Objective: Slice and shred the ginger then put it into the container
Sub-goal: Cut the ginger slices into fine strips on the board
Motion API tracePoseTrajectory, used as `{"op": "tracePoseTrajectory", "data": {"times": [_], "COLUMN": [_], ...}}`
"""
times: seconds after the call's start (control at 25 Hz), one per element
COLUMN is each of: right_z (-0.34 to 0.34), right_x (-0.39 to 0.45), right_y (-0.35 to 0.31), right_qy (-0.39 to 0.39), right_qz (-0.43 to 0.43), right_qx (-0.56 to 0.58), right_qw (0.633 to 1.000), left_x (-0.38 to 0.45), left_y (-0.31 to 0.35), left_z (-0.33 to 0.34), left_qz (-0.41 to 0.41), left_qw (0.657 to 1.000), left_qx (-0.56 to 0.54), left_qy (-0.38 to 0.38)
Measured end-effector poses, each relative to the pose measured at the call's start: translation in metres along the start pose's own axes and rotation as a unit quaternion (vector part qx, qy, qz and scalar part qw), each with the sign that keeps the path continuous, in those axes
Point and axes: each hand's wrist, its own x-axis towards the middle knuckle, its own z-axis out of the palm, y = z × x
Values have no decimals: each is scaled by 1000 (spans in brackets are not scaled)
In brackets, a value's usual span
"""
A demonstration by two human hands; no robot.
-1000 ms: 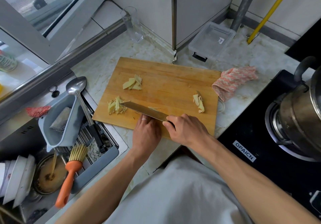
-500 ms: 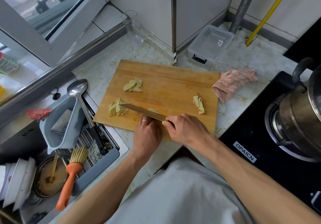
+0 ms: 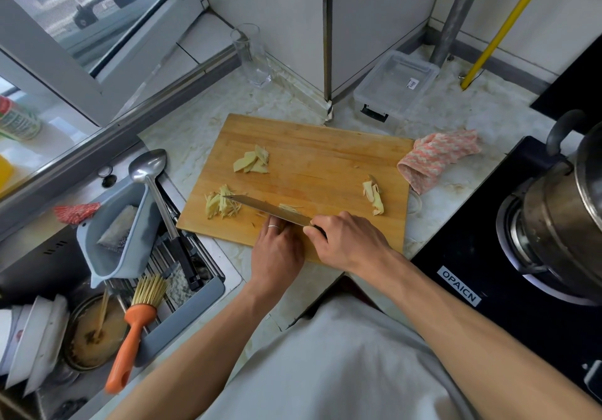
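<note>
Little has moved since a second ago: our knife (image 3: pixel 265 210) keeps the same slant across the cutting board (image 3: pixel 312 165), its tip still at the shredded ginger pile (image 3: pixel 221 206), and both hands stay at the board's near edge. Our right hand (image 3: pixel 350 243) has its fingers curled round the knife handle, gripping it. Our left hand (image 3: pixel 277 251) lies knuckles up just beside the blade, fingers bent down toward the board; a ring shows on one finger, but we cannot tell whether the fingertips pin any ginger, since the blade and the hand hide them. A few thin strips (image 3: pixel 290 207) lie against the far side of the blade. On the board's far left part sits a small heap of ginger slices (image 3: pixel 252 162), and near the board's right edge lies another small cluster of ginger pieces (image 3: pixel 374 198). Beyond the board's far right corner stands the clear plastic container (image 3: pixel 395 85), well apart from all the ginger. A pink cloth (image 3: pixel 436 159) touches the board's right far corner, and left of the board a large spoon (image 3: pixel 148 168) rests over the sink rack.
</note>
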Motion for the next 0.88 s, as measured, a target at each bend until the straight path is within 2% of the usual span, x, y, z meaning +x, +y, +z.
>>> {"op": "tracePoseTrajectory", "data": {"times": [0.24, 0.6, 0.88], "right_z": [7, -1, 4], "right_x": [1, 0, 2], "right_y": [0, 2, 1], "right_qy": [12, 2, 2], "right_qz": [2, 17, 7], "right_qx": [-12, 31, -3], "right_qw": [1000, 999, 1000], "left_x": [2, -1, -1], "left_y": [6, 3, 5], "left_z": [-2, -1, -1], "left_qz": [-19, -3, -16], "left_qw": [1000, 1000, 1000], "left_qx": [-5, -2, 2], "left_qy": [0, -2, -13]}}
